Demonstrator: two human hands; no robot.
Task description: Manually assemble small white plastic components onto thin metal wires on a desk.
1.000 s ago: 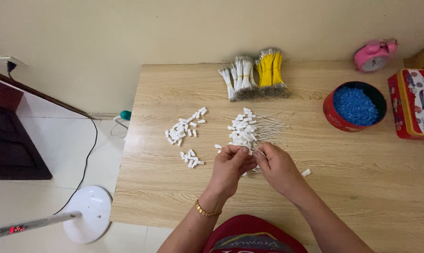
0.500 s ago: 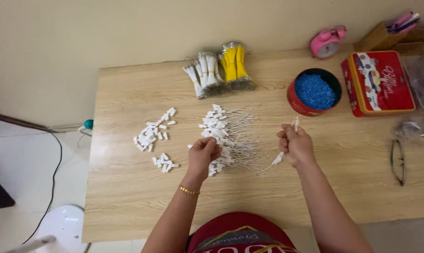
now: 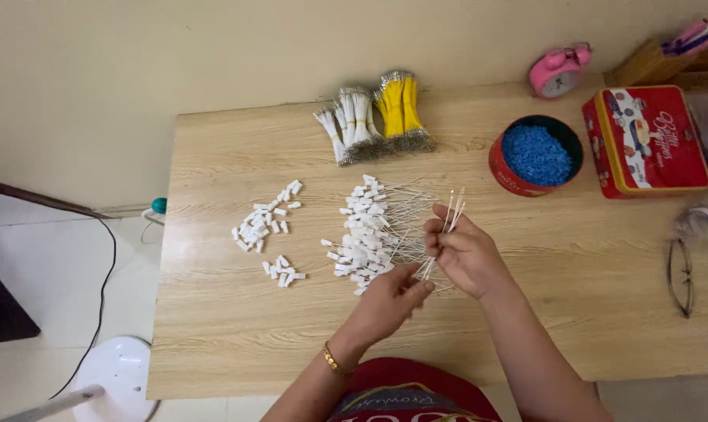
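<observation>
My only view is head-worn, looking steeply down from above the bench (image 3: 213, 344), fairly near, facing the far wall (image 3: 213, 55); floor (image 3: 49, 273) shows at left.

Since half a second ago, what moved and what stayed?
The right hand has come back in from the side toward the left hand and now has a grip on a few thin white wires, their tips fanned upward. The left hand has dropped from the pile of tagged wires to the lower ends of that bunch. The loose white pieces, the tin of blue beads and the bundles lie as before.
</observation>
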